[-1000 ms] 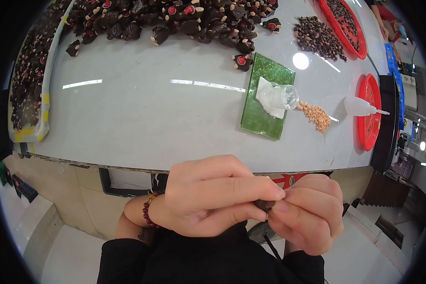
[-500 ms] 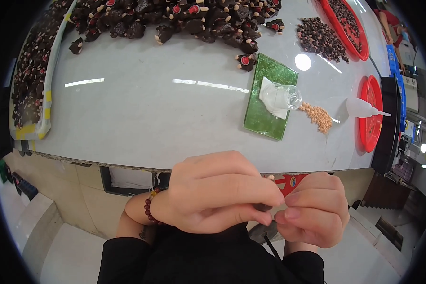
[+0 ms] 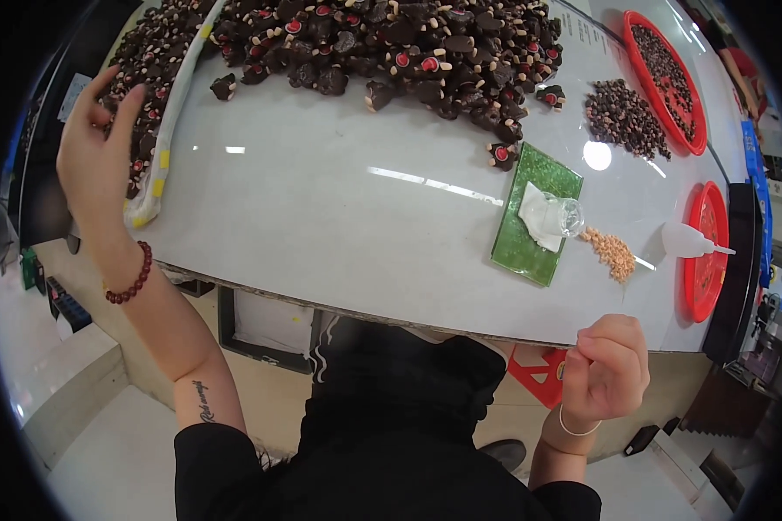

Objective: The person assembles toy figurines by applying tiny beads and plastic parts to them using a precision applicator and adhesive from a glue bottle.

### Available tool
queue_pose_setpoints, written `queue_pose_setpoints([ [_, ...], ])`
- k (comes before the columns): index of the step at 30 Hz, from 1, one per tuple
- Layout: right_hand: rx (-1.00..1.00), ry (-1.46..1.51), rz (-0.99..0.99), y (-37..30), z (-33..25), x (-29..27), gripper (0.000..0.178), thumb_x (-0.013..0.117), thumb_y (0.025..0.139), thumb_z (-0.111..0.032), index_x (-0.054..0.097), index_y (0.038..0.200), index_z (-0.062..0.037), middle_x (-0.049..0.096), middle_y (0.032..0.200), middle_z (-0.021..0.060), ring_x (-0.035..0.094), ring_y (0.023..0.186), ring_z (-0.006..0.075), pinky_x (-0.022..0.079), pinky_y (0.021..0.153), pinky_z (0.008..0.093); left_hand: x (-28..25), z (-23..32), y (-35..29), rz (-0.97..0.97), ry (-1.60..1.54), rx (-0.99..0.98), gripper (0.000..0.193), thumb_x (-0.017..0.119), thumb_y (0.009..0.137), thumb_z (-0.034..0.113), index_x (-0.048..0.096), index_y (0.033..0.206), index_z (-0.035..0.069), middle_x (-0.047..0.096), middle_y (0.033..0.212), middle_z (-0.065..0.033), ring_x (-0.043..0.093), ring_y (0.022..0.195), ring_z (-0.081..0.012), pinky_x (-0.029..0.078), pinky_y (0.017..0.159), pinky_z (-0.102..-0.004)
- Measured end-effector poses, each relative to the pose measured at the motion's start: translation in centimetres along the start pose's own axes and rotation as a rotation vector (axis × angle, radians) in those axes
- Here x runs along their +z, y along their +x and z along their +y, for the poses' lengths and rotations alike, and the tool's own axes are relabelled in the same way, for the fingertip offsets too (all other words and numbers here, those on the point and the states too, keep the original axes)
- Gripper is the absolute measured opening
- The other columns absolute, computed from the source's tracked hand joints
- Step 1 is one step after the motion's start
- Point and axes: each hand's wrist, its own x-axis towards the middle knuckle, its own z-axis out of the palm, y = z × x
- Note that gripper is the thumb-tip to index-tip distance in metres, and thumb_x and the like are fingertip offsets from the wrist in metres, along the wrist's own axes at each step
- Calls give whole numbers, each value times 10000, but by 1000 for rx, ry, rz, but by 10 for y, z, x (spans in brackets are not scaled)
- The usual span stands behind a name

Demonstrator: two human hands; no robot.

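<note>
My left hand (image 3: 100,156) reaches over the long white-rimmed tray (image 3: 167,139) at the far left, which holds many small dark brown figures with pale and red bits. Its thumb and fingers are apart above the figures, with nothing plainly gripped. My right hand (image 3: 613,369) is at the table's near edge on the right, fingers curled in and closed; anything inside is too small or hidden to make out. Beyond it are a small heap of pale tan bits (image 3: 613,256) and a green slab (image 3: 530,234) carrying a clear cup (image 3: 569,217) on a white cloth (image 3: 540,217).
A large pile of dark figures (image 3: 391,52) covers the far table. At the far right are a heap of dark and pinkish bits (image 3: 626,117), a red tray (image 3: 695,139) of similar bits, another red tray (image 3: 711,252) and a white squeeze bottle (image 3: 691,240).
My hands, earlier together before my body with a dark piece in the left fingers, have parted. The left has swung over the left tray; the right stays near the edge, curled. The view has shifted.
</note>
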Motion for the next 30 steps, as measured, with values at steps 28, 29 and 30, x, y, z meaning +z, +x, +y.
queue_pose_setpoints([
  [28, 206, -439, 7, -16, 78, -40, 149, 671, 678, 44, 632, 811, -10, 578, 829, 71, 542, 726, 188, 427, 605, 276, -25, 164, -168, -1424, -1966, -192, 471, 565, 906, 396, 687, 691, -5, 483, 552, -19, 378, 427, -90, 256, 398, -233],
  [29, 211, -457, 14, -16, 78, -38, 145, 678, 685, 41, 635, 813, -12, 580, 831, 67, 541, 723, 180, 423, 595, 273, -23, 165, -172, -1480, -2018, -327, 489, 553, 908, 414, 686, 706, -12, 493, 549, -29, 385, 419, -91, 255, 396, -229],
  [30, 214, -459, 15, -16, 78, -38, 145, 678, 685, 41, 635, 813, -12, 580, 831, 67, 541, 723, 180, 423, 595, 273, -24, 165, -174, -1532, -2063, -461, 509, 541, 909, 432, 685, 722, -19, 503, 545, -40, 392, 410, -92, 253, 394, -226],
])
